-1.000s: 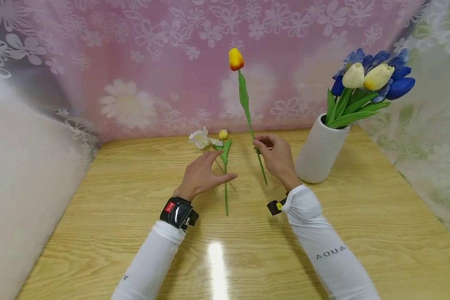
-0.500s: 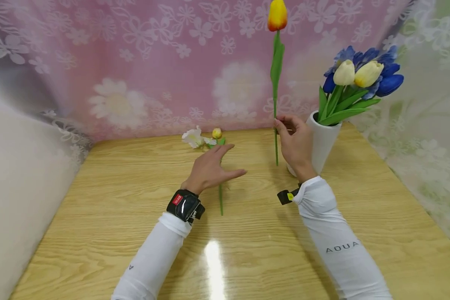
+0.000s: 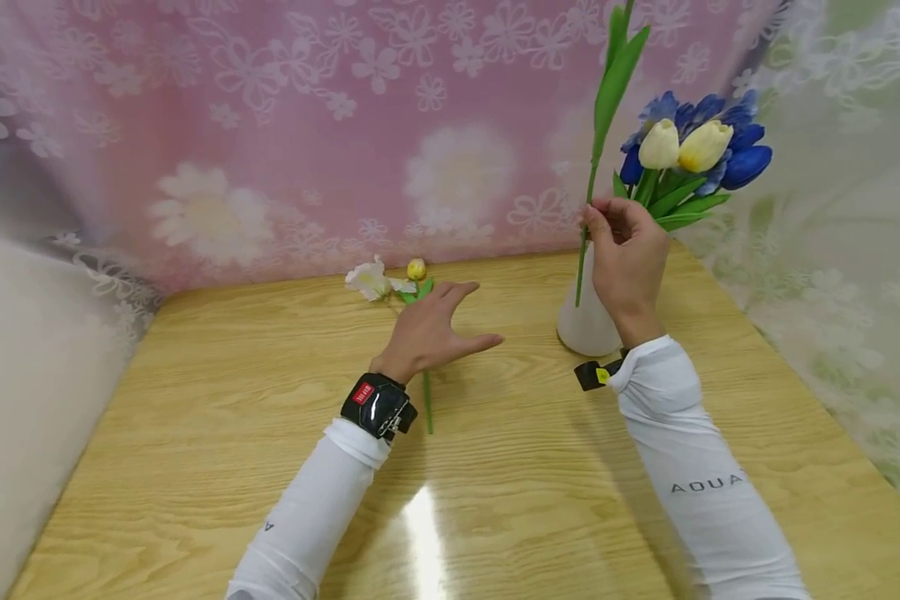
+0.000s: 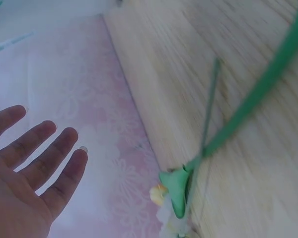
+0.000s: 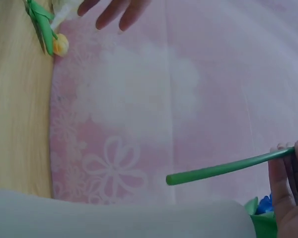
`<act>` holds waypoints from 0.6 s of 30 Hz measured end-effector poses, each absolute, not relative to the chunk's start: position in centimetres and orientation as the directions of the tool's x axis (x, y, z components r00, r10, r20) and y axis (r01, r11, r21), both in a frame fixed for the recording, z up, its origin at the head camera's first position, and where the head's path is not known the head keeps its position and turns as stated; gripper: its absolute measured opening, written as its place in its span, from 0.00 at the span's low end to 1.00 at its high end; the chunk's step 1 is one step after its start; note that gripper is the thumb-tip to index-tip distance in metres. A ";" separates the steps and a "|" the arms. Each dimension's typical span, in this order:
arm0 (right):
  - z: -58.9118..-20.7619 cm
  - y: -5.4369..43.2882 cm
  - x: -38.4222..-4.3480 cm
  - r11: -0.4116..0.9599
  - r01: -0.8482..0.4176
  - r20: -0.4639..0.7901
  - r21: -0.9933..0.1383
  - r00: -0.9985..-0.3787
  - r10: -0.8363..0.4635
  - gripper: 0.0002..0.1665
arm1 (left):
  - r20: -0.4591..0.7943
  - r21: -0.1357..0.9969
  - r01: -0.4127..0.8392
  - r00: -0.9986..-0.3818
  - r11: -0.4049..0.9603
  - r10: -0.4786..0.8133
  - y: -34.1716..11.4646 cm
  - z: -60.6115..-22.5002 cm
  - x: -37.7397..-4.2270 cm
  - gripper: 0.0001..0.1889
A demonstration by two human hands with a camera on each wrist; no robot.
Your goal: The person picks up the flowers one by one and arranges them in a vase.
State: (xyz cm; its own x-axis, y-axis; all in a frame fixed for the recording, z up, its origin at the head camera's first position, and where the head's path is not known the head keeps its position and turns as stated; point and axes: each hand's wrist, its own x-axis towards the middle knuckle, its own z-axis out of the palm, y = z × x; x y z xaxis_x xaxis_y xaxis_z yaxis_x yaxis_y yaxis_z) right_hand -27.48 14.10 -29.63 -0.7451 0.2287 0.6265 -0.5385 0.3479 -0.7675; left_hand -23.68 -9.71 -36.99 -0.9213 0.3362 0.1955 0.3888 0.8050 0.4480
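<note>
My right hand [image 3: 632,260] pinches the green stem of an artificial tulip [image 3: 617,90] between thumb and fingers. The stem stands nearly upright, in front of the white vase [image 3: 587,323]; its bloom is out of frame. In the right wrist view the cut end of the stem [image 5: 203,173] points away from the fingers, above the vase's side. Blue flowers [image 3: 746,167] and two cream tulips [image 3: 658,146] fill the vase, whose mouth is hidden by the hand. My left hand [image 3: 429,332], fingers spread and holding nothing, hovers over a small yellow tulip [image 3: 416,268] lying on the table.
A white ruffled flower [image 3: 369,279] lies beside the yellow tulip near the back edge of the wooden table [image 3: 217,433]. A pink floral curtain [image 3: 307,150] hangs right behind that edge. Pale patterned cloth [image 3: 840,292] borders the right side.
My right hand has carried the tulip right and upward, from the middle of the table to the vase, and its bloom has left the view. The left hand stays over the lying flowers, spread.
</note>
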 end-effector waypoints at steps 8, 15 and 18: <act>-27.9 15.4 -28.1 0.308 -0.566 0.643 -0.765 -0.697 0.317 0.13 | 0.207 0.449 0.420 -0.907 0.789 0.366 -8.3 -36.4 -24.0 0.44; -26.5 16.4 -28.5 0.272 -0.564 0.625 -0.780 -0.669 0.403 0.11 | 0.243 0.455 0.458 -0.889 0.764 0.388 -7.6 -36.1 -24.3 0.44; -25.9 16.4 -28.3 0.248 -0.569 0.615 -0.784 -0.659 0.434 0.10 | 0.238 0.459 0.460 -0.888 0.760 0.394 -7.4 -36.1 -24.3 0.44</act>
